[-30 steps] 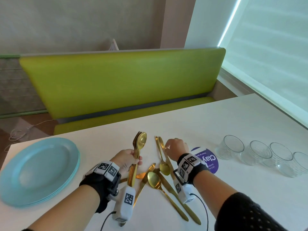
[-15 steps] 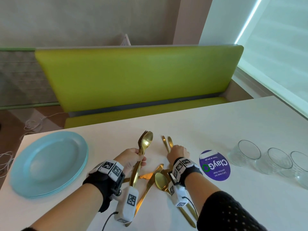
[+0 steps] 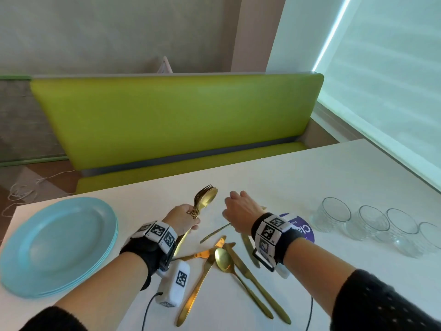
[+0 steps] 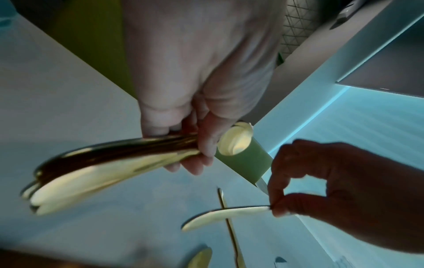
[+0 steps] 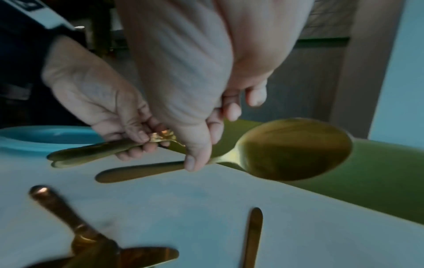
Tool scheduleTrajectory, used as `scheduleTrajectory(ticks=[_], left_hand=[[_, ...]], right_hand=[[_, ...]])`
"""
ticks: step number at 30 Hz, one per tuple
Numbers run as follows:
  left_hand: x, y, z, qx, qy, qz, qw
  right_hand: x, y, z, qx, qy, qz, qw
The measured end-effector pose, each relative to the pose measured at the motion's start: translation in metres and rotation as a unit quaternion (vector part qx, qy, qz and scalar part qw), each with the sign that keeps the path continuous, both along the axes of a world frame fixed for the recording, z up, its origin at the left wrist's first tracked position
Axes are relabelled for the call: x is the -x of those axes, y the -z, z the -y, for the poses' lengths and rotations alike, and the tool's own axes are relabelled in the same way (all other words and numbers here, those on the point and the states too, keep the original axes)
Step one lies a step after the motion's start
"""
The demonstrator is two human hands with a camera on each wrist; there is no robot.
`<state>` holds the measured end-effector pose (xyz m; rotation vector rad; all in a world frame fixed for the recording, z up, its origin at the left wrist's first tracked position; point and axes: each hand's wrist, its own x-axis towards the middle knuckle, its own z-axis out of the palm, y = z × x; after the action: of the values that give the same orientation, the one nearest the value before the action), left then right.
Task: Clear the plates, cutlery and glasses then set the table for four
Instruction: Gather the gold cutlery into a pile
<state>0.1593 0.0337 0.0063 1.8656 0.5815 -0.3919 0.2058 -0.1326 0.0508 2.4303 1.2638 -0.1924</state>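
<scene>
Above the white table [image 3: 298, 187], toward 12 o'clock of its near half, my left hand [image 3: 182, 217] is closed around a bundle of gold forks and a spoon [image 3: 204, 201], heads up and tilted toward 1 o'clock; my right hand [image 3: 239, 211], just beside it at 3 o'clock, pinches a single gold spoon [image 5: 296, 148] by the neck between thumb and fingers, bowl away from me, handle toward the left hand; this spoon is lifted clear of the table surface. Loose gold cutlery [image 3: 224, 261] lies crossed on the table at 6 o'clock of both hands: one spoon and several knives, overlapping, handles toward me. A stack of pale blue round plates [image 3: 55, 244] sits at 9 o'clock, well apart from the cutlery. Four clear ribbed glasses [image 3: 372, 225] stand in a row at 3 o'clock, each just beside the next; a round purple sticker [image 3: 303, 229] lies between them and my right wrist, partly hidden. A lime-green bench seat [image 3: 176, 120] runs behind the table at 12 o'clock.
</scene>
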Motion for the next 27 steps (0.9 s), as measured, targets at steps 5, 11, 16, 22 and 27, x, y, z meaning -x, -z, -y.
scheduleTrajectory(ticks=[5,11,16,22,27], left_hand=[[0.01,-0.003,0.011,0.014,0.107,-0.015,0.994],[0.019,-0.01,0.019,-0.04,0.219,-0.018,0.975],[0.027,-0.011,0.023,0.055,0.181,-0.06,0.98],[0.035,0.001,0.025,0.094,0.184,-0.024,0.978],[0.037,0.009,0.032,0.12,0.139,-0.032,0.983]], right_hand=[[0.018,-0.007,-0.012,0.01,-0.101,0.018,0.995],[0.033,-0.008,-0.022,0.022,-0.125,-0.003,0.992],[0.037,-0.005,-0.021,0.015,-0.124,-0.003,0.992],[0.04,0.003,-0.013,-0.001,-0.107,0.027,0.994],[0.045,0.023,-0.002,-0.136,-0.055,0.008,0.989]])
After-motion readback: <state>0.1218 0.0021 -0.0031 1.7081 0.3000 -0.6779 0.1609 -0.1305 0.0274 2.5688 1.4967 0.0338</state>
